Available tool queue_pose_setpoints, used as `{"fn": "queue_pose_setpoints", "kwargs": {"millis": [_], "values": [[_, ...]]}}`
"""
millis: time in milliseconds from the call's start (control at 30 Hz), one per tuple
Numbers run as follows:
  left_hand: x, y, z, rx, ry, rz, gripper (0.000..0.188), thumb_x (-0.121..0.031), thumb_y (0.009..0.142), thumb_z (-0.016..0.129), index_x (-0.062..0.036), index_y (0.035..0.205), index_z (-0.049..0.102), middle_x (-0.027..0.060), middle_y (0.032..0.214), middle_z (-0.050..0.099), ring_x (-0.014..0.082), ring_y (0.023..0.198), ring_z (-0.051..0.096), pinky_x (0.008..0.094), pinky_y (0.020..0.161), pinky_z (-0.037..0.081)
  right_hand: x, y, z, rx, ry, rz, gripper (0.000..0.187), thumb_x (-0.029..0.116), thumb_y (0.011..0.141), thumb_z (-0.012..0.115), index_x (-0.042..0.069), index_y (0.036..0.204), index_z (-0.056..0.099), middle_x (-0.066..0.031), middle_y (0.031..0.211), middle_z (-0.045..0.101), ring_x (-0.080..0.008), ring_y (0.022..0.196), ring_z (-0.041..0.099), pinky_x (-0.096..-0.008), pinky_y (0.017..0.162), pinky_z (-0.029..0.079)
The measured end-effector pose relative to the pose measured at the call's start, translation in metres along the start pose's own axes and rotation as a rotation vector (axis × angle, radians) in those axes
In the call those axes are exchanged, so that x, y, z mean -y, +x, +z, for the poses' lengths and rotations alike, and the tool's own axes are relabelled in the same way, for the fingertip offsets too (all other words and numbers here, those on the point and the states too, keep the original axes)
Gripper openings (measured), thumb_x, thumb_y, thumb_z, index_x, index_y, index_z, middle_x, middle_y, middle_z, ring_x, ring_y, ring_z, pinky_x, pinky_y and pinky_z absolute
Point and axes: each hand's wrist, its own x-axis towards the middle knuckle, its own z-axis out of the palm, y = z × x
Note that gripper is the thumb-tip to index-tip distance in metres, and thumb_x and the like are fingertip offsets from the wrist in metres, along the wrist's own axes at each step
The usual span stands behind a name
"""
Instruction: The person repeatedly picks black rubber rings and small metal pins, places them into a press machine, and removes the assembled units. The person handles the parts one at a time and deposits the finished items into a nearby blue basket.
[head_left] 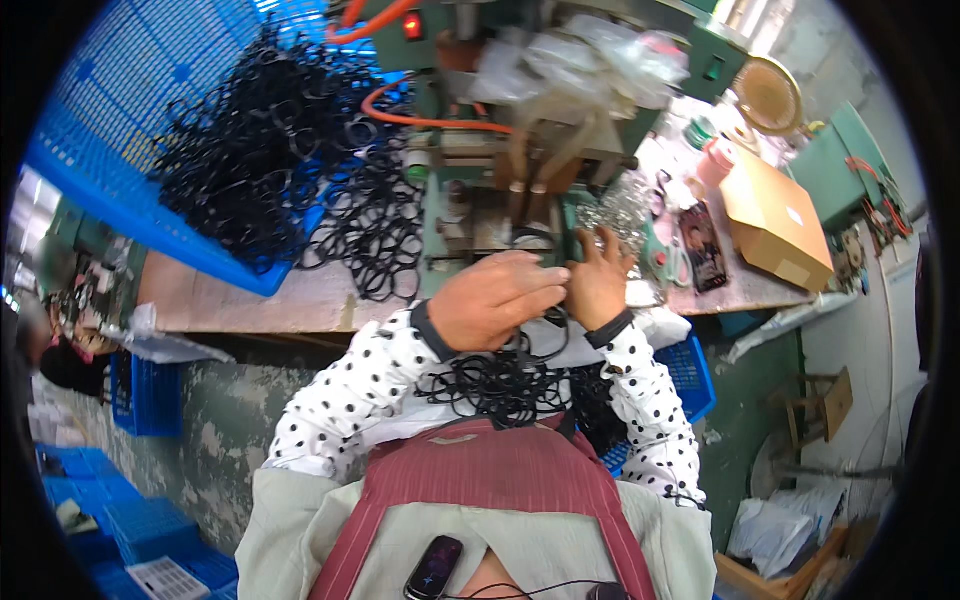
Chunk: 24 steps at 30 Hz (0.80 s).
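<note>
Both hands meet at the bench's [300, 300] near edge. The left hand [497, 297] is curled, knuckles up, against the right hand [598, 280], pinching a black ring [532, 240] between them before the green press [480, 170] — a tight spot. More rings [500, 385] hang in the lap. A tilted blue crate [130, 200] spills rings leftward; a cardboard box [775, 225] sits right.

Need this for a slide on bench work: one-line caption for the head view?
Both hands, left and right, work black rings at a green machine beside a blue crate.
</note>
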Motion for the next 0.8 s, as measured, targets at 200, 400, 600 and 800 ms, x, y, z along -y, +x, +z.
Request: {"fn": "queue_pose_setpoints", "kwargs": {"millis": [200, 400, 600, 800], "values": [[-0.03, -0.011, 0.008, -0.187, 0.25, -0.14, 0.051, -0.015, 0.078, 0.07, -0.0095, 0.127, 0.057, 0.0083, 0.134, 0.056, 0.0275, 0.119, 0.053, 0.0475, 0.103, 0.039, -0.005, 0.003, 0.007, 0.046, -0.004, 0.023, 0.018, 0.013, 0.068, 0.064, 0.009, 0.081, 0.076, -0.0126, 0.135, 0.052, -0.0375, 0.129, 0.039, -0.0596, 0.096, 0.034], [-0.008, -0.095, -0.009, -0.374, 0.429, -0.494, 0.038, -0.001, 0.076, 0.069, -0.0064, 0.113, 0.064, 0.0117, 0.114, 0.059, 0.0301, 0.1, 0.056, 0.0406, 0.084, 0.044, 0.005, 0.004, -0.003, 0.073, -0.083, -0.044, 0.015, 0.012, 0.069, 0.064, 0.005, 0.078, 0.074, -0.0138, 0.133, 0.053, -0.0372, 0.132, 0.038, -0.056, 0.1, 0.032], [0.038, -0.17, -0.046, -0.073, 0.774, -0.9, 0.028, -0.005, 0.073, 0.063, -0.0167, 0.097, 0.071, 0.0073, 0.112, 0.059, 0.0285, 0.104, 0.054, 0.0425, 0.089, 0.04, -0.004, 0.004, 0.004, -0.013, -0.048, -0.096, 0.018, 0.013, 0.068, 0.064, 0.005, 0.081, 0.074, -0.0144, 0.125, 0.057, -0.0363, 0.127, 0.042, -0.0553, 0.098, 0.032], [0.073, -0.209, -0.072, 0.108, 0.682, -0.711, 0.033, -0.004, 0.07, 0.066, -0.0197, 0.098, 0.07, 0.004, 0.134, 0.054, 0.0234, 0.12, 0.052, 0.0441, 0.098, 0.033, -0.045, 0.017, -0.016, -0.309, 0.378, 0.274, 0.007, 0.008, 0.08, 0.065, 0.007, 0.087, 0.064, -0.0094, 0.079, 0.067, -0.0312, 0.079, 0.062, -0.0432, 0.069, 0.048]]}}
